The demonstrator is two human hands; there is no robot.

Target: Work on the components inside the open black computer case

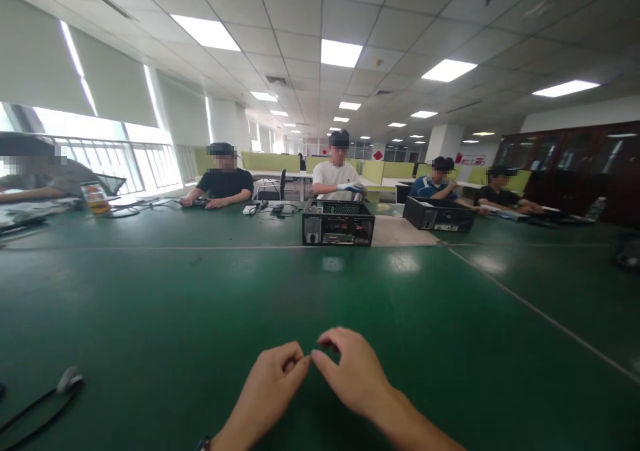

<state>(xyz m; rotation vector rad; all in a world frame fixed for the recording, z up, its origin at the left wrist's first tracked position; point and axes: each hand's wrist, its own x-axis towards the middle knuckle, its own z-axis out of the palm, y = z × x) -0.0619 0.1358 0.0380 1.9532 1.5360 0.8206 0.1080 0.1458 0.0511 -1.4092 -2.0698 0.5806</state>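
Because the left hand and right hand are curled with their fingertips pressed together where they meet, anything tiny nipped there could slip and be lost on the dark green table just beneath the grip. Whether they pinch anything at all is too small to tell. The cable, well to the left of the grip, runs out of frame.

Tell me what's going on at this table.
The camera wearer's left hand and right hand are low over the dark green table, fingertips meeting in a pinch. Whether anything tiny sits between them cannot be told. A black cable with a grey end lies at the near left. Across the table, a person in a white shirt sits behind an open black metal computer case. Others sit alongside, one at a second black case.
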